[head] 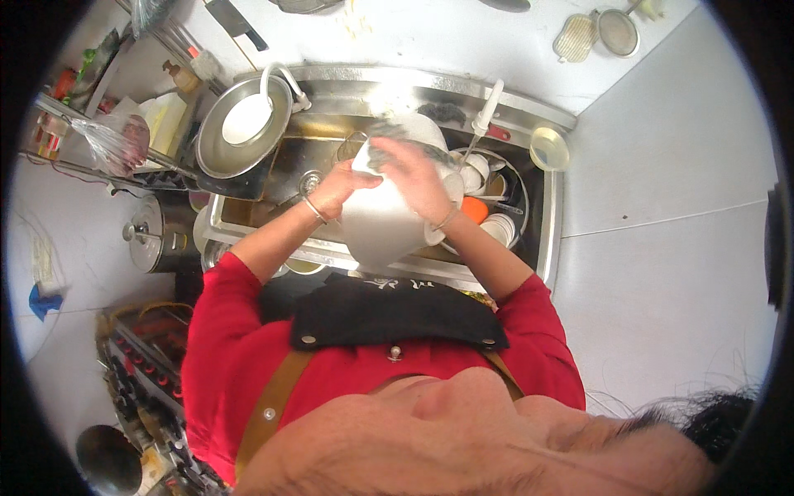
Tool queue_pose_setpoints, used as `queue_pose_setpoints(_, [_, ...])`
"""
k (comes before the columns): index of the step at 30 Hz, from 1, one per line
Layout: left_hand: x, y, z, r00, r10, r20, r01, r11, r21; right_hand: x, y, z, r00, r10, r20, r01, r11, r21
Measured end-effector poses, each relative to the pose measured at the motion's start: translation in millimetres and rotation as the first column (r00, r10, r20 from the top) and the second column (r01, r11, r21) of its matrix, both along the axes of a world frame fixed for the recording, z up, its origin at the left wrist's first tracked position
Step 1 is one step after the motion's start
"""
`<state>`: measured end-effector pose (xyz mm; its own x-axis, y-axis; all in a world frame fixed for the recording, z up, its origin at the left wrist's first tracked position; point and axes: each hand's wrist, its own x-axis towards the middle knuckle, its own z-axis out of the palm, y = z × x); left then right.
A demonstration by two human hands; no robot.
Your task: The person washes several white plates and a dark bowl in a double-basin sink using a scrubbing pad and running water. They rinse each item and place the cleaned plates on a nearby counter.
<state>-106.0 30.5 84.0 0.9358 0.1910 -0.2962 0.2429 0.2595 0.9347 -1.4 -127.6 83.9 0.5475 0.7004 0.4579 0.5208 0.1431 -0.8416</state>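
Above the sink (239, 234), my left hand (335, 189) grips the edge of a smooth white dish (381, 229), which is tilted. My right hand (415, 177) lies over the dish's upper part, its fingers blurred. A blurred grey-green thing (388, 129), perhaps a scouring pad, is at its fingertips; whether the hand is closed on it I cannot tell. Behind that hand stand more white dishes (425, 129). Just right of it, a round rack or basket (527, 204) holds white cups (474, 173), an orange bowl (474, 209) and stacked small white dishes (498, 229).
A metal basin (211, 146) with a white round dish (247, 119) sits at the upper left beside a curved white faucet (267, 77). Another faucet (487, 115) points over the rack. A clear bowl (549, 149) is at the sink's right corner. A lidded pot (152, 232) stands left.
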Motion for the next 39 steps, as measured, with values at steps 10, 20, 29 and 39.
queue_pose_setpoints(10, [-4,3,9,0.995,0.099,-0.028,-0.102,0.985,-0.136,139,41,-67,0.861,-0.255,-0.44,-0.017,0.85,-0.527])
queue_pose_setpoints(20, [-8,31,12,0.947,0.318,0.033,-0.309,0.936,-0.171,71,-14,-163,0.169,0.157,-0.973,0.245,0.949,0.196])
queue_pose_setpoints(29, [48,23,17,0.918,0.388,0.084,-0.357,0.899,-0.255,60,5,-50,0.929,-0.215,-0.3,0.214,0.976,-0.035])
queue_pose_setpoints(39, [75,9,5,0.933,0.348,0.088,-0.307,0.901,-0.306,135,-35,-169,0.616,-0.309,-0.725,0.355,0.93,-0.094])
